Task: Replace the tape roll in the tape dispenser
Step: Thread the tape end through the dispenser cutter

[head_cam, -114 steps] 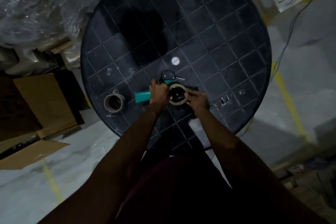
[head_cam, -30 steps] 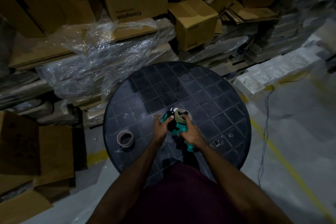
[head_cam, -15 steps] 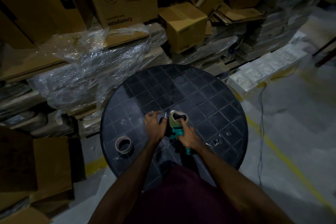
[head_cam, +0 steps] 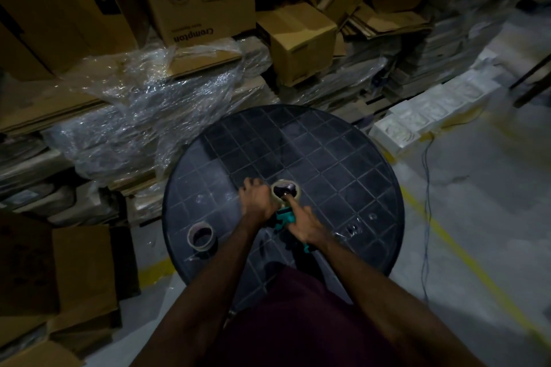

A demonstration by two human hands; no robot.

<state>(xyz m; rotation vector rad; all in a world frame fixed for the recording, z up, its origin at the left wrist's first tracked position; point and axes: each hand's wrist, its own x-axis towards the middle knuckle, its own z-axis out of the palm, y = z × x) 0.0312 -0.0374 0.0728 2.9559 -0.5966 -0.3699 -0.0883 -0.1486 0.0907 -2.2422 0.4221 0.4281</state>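
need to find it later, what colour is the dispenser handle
Teal, on the dispenser held in both hands; clearest in the head view.

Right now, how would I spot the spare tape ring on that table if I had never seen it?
Find the round black gridded table in front of the stacked cardboard boxes. Near its left front edge, apart from both hands, lies a lone brownish tape ring, flat, with a dark hollow middle. Unlike the pale tape roll mounted on the teal dispenser, nobody touches it.

The scene is dim and underexposed. Faint glare glints off the plastic wrap (head_cam: 155,98) at ten o'clock and sheens the tabletop (head_cam: 343,158). Arms and torso at six o'clock sink into shadow. Edges bow with wide-angle distortion; detail is soft and grainy.
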